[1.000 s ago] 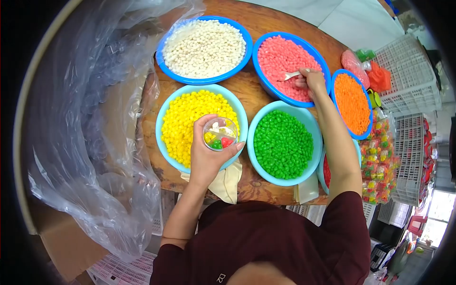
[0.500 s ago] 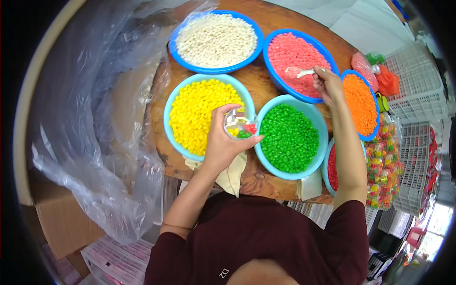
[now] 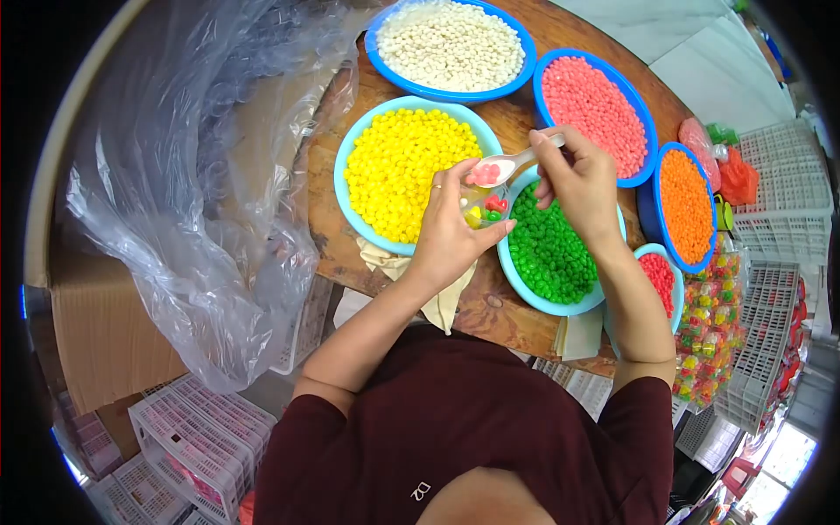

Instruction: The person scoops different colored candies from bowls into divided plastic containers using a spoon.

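Observation:
My left hand (image 3: 451, 223) grips a small clear plastic cup (image 3: 486, 210) with a few red, green and yellow candies inside. My right hand (image 3: 573, 179) holds a white plastic spoon (image 3: 516, 163), its bowl carrying several pink candies (image 3: 484, 174) right over the cup's mouth. Behind my left hand stands a light-blue basin of yellow candies (image 3: 407, 171). Below the spoon and my right hand sits a light-blue basin of green candies (image 3: 547, 249), partly hidden by the hand. Farther back is a blue basin of pink candies (image 3: 595, 114).
White candies (image 3: 451, 44) fill a blue basin at the back; orange candies (image 3: 685, 206) and red candies (image 3: 658, 278) are in basins at right. Clear plastic sheeting (image 3: 236, 227) drapes the left side. Filled candy packs (image 3: 704, 328) and white crates (image 3: 779, 184) stand at the right.
My right hand has moved from the pink candy basin toward the cup, bringing the spoon with pink candies over it. My left hand still holds the cup. The whole view has shifted somewhat.

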Motion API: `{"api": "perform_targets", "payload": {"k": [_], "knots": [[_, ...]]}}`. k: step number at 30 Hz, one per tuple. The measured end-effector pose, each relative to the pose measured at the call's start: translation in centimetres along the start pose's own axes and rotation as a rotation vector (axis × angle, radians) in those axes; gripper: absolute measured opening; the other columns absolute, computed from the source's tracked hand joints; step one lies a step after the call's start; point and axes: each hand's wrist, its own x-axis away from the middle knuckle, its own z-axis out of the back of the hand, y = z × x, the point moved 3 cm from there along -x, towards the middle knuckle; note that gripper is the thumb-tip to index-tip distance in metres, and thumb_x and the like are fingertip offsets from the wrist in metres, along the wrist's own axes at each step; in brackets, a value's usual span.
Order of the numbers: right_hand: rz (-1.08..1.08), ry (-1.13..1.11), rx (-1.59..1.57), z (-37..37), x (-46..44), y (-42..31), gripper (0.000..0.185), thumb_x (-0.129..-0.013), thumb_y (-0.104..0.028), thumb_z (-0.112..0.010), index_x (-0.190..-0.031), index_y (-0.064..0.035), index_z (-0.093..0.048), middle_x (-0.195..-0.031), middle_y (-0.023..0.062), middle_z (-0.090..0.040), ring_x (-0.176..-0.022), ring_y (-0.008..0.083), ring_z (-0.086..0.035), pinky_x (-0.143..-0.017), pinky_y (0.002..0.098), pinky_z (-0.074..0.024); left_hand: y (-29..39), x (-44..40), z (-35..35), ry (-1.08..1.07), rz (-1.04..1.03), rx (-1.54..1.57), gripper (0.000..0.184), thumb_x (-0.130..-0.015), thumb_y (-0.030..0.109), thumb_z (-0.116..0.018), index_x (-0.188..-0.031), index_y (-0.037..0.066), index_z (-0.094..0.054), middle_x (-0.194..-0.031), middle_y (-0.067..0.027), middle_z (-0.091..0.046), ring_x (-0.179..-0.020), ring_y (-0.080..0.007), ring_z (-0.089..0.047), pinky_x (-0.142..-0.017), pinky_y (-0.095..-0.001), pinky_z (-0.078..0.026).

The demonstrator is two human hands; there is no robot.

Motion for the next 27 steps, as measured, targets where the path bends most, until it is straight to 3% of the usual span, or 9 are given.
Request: {"api": "perform_targets", "payload": {"k": [1,4,6,10,11,16,20,22,27], "knots": [[0.033,0.012,0.114,-0.4,0.6,-1.1,0.014,-0.094,-0.014,-0.062,-0.093,-0.0007,-0.065,-0.068,0.0035,-0.059,-0.053,0.01,-0.059,-0.043,0.0233,-0.0447,0.0,0.1,-0.1,0.004,-0.015,-0.019,0.079,-0.07,0.018,-0.085,-0.134,0.002,-0.042,-0.121,-0.0169,-0.051,-0.116,-0.029,-0.05,-0.098,-0.0394,-0.042],[0.781,0.151,0.563,-2.0,1.9,-3.0,0.008,-0.088,-0.01,-0.063,-0.091,-0.0029,-0.063,-0.072,0.0092,-0.058,-0.056,0.0189,-0.062,-0.043,0.0314,-0.0474,0.1,0.2,-0.3,0.005,-0.045,-0.059,0.079,-0.068,0.014,-0.084,-0.133,0.003,-0.041,-0.117,-0.018,-0.05,-0.109,-0.0322,-0.051,-0.093,-0.0414,-0.044],[0.921,-0.001,0.762,-2.2,4.7,-3.8,0.013,-0.079,-0.008,-0.066,-0.091,-0.0056,-0.061,-0.077,0.0073,-0.056,-0.058,0.0215,-0.061,-0.047,0.0329,-0.0479,0.3,0.3,-0.6,-0.023,-0.049,-0.052,0.078,-0.067,0.014,-0.085,-0.133,0.004,-0.043,-0.116,-0.0178,-0.05,-0.107,-0.032,-0.052,-0.093,-0.0413,-0.044],[0.996,0.188,0.855,2.2,5.1,-3.6,0.017,-0.079,-0.003,-0.063,-0.096,-0.0055,-0.063,-0.073,0.005,-0.055,-0.059,0.0187,-0.06,-0.046,0.0312,-0.0457,1.1,0.7,-1.3,-0.062,-0.04,0.129,0.078,-0.063,0.013,-0.088,-0.13,0.003,-0.047,-0.114,-0.0145,-0.051,-0.106,-0.0271,-0.053,-0.094,-0.0374,-0.044],[0.865,0.319,0.941,4.8,4.7,-2.3,0.016,-0.082,-0.001,-0.061,-0.097,-0.0069,-0.063,-0.075,0.0061,-0.058,-0.062,0.0201,-0.061,-0.046,0.0313,-0.0453,1.1,0.9,-1.8,-0.115,0.033,0.22,0.079,-0.065,0.003,-0.087,-0.133,0.002,-0.045,-0.121,-0.0106,-0.052,-0.115,-0.0187,-0.052,-0.1,-0.0333,-0.044],[0.284,0.721,0.903,22.7,0.8,9.2,0.021,-0.095,-0.019,-0.057,-0.088,-0.0011,-0.066,-0.083,0.0185,-0.068,-0.077,0.035,-0.066,-0.068,0.0414,-0.051,1.7,1.5,-3.4,-0.174,-0.071,0.338,0.075,-0.063,0.007,-0.088,-0.125,0.003,-0.047,-0.116,-0.0114,-0.052,-0.11,-0.022,-0.054,-0.097,-0.034,-0.044],[-0.281,0.69,0.696,31.9,1.8,20.6,0.03,-0.094,-0.026,-0.058,-0.089,0.002,-0.067,-0.072,0.0192,-0.068,-0.057,0.0262,-0.067,-0.056,0.039,-0.0535,2.7,1.8,-5.2,-0.253,-0.067,0.338,0.076,-0.063,0.006,-0.088,-0.125,0.004,-0.044,-0.119,-0.0111,-0.054,-0.112,-0.0205,-0.055,-0.097,-0.033,-0.045],[-0.341,0.771,0.148,32.2,1.7,23.0,0.032,-0.095,-0.024,-0.057,-0.087,0.0051,-0.066,-0.072,0.0167,-0.068,-0.051,0.0222,-0.066,-0.049,0.0357,-0.0549,2.9,2.0,-6.0,-0.291,-0.029,0.336,0.075,-0.063,0.006,-0.088,-0.124,0.005,-0.044,-0.119,-0.011,-0.054,-0.111,-0.02,-0.056,-0.096,-0.033,-0.046],[-0.39,0.762,-0.291,31.6,1.2,25.9,0.025,-0.093,-0.016,-0.059,-0.086,0.0078,-0.062,-0.078,0.0184,-0.067,-0.058,0.0261,-0.068,-0.05,0.0333,-0.0584,3.4,2.2,-7.9,-0.347,-0.003,0.293,0.076,-0.062,0.007,-0.089,-0.124,0.005,-0.044,-0.117,-0.0101,-0.054,-0.108,-0.0189,-0.055,-0.095,-0.032,-0.047]]}}
